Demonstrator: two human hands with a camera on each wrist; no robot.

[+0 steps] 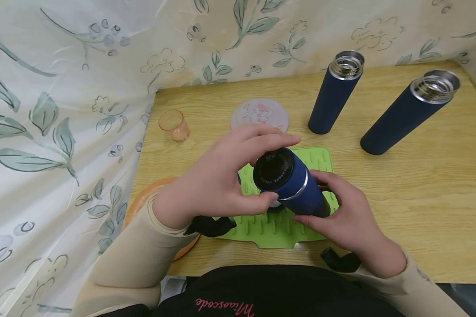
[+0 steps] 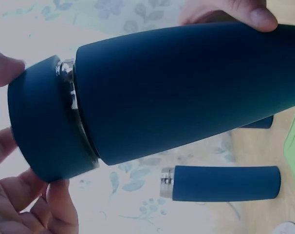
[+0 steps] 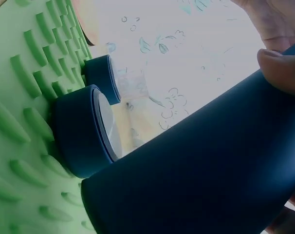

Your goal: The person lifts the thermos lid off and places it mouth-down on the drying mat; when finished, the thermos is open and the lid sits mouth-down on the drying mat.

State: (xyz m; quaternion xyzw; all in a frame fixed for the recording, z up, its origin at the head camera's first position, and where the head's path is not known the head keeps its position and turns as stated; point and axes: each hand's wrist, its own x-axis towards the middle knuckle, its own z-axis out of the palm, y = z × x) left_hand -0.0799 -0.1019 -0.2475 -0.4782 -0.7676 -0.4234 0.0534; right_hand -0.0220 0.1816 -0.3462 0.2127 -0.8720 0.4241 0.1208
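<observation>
A dark blue thermos (image 1: 307,196) is held tilted above a green ribbed mat (image 1: 275,237). My left hand (image 1: 222,174) grips its blue lid (image 2: 40,122), thumb on one side and fingers on the other. Around the thermos body my right hand (image 1: 349,215) curls lower down. A silver ring shows between lid and body in the left wrist view; whether they are screwed together I cannot tell. On the mat stand two loose blue lids, a nearer lid (image 3: 82,136) and a farther lid (image 3: 101,78), mostly hidden in the head view.
Two lidless blue thermoses, one thermos (image 1: 333,101) at the back and another thermos (image 1: 404,116) farther right, stand upright. A pink round coaster (image 1: 262,112) lies behind the mat. Back left is a small orange cup (image 1: 174,126); an orange round item (image 1: 146,193) is partly under my left forearm.
</observation>
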